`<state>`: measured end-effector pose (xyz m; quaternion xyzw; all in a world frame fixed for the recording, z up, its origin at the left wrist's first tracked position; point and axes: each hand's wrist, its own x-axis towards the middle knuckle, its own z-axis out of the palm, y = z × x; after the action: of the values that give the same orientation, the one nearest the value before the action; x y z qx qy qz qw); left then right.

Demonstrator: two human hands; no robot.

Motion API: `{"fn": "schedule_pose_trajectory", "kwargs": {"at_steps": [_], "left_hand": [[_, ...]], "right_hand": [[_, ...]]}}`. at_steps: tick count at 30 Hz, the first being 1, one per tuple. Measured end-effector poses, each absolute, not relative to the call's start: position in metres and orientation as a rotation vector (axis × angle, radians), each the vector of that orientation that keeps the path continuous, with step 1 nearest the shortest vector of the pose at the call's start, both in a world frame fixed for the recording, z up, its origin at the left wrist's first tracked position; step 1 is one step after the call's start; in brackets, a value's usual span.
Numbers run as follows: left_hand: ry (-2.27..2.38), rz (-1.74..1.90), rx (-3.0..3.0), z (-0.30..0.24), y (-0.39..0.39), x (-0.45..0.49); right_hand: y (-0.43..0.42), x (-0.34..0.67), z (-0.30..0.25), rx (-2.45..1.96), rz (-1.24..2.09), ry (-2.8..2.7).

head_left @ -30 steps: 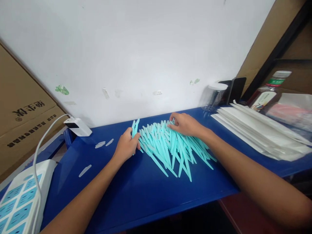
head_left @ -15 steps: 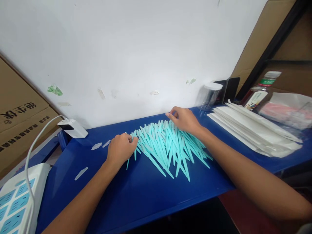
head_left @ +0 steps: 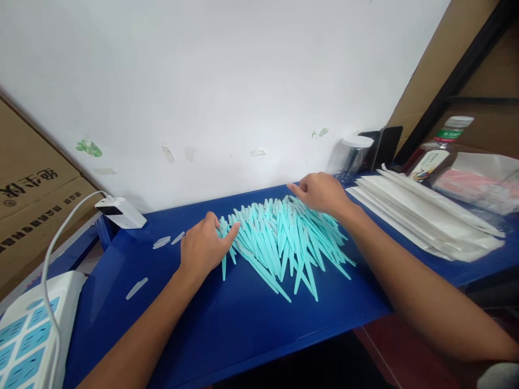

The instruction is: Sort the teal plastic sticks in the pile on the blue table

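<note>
A heap of thin turquoise plastic sticks [head_left: 279, 243] lies fanned out on the blue table [head_left: 243, 319], pointed ends toward me. My left hand [head_left: 205, 247] rests at the heap's left edge, fingers curled over a few sticks, thumb stretched toward the pile. My right hand [head_left: 322, 193] sits on the far right top of the heap, fingers bent and index pointing left along the sticks' blunt ends.
A stack of white flat packets [head_left: 425, 216] lies to the right, with a clear jar [head_left: 351, 156], a bottle [head_left: 440, 148] and a dark phone behind. A white charger [head_left: 121, 212], its cable and a power strip [head_left: 28, 335] sit left. Small pale chips [head_left: 137, 288] dot the table. Cardboard boxes flank both sides.
The left hand has slid right and pressed its few sticks against the heap's left side. The right hand has shifted right along the heap's far edge, and the pile looks tighter.
</note>
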<state>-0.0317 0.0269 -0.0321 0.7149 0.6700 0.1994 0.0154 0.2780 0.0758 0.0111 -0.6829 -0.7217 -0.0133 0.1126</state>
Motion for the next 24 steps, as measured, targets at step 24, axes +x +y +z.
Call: {"fn": "schedule_pose_trajectory", "kwargs": {"at_steps": [24], "left_hand": [[1.418,0.411,2.599,-0.059,0.036,-0.041]], "right_hand": [[0.090,0.320,0.017,-2.143,0.012,-1.983]]}}
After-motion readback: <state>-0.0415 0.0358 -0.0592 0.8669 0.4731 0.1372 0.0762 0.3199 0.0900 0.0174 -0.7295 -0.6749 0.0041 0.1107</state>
